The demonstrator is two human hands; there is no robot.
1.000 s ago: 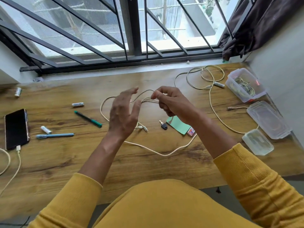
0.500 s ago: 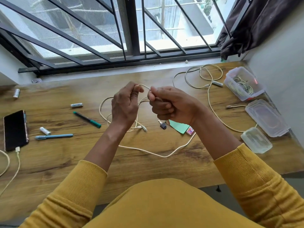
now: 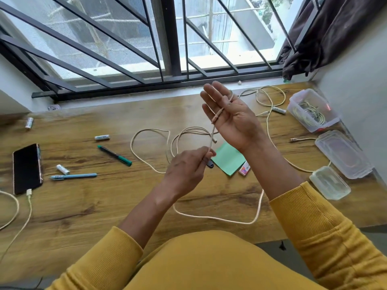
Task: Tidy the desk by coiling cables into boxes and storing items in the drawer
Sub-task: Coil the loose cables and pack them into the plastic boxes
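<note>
In the head view, the right hand (image 3: 232, 116) was raised above the middle of the wooden bench (image 3: 88, 208), palm up, its fingers straight and spread. A beige braided cable (image 3: 212, 133) lay wound across those fingers and dropped to the left hand (image 3: 186, 167), whose grip was pinching the cable between thumb and fingertips. The rest of the cable lay in loose loops on the bench under both hands and curved round toward the near edge.

A second cream cable (image 3: 270, 97) lay coiled near the far right corner. Just beside it, at the right edge, an open clear plastic box (image 3: 314, 110) held another coiled cable. Nearer along the right edge lay a clear rectangular lid (image 3: 343, 153) and a smaller clear lid (image 3: 329, 183).

A green paper note (image 3: 227, 158) and a small red and white eraser (image 3: 244, 171) lay under the right wrist. Toward the left edge lay a black phone (image 3: 26, 168) with a charging cable plugged in, a light blue pen (image 3: 73, 176), a green-tipped black pen (image 3: 114, 155) and white batteries (image 3: 102, 137).
</note>
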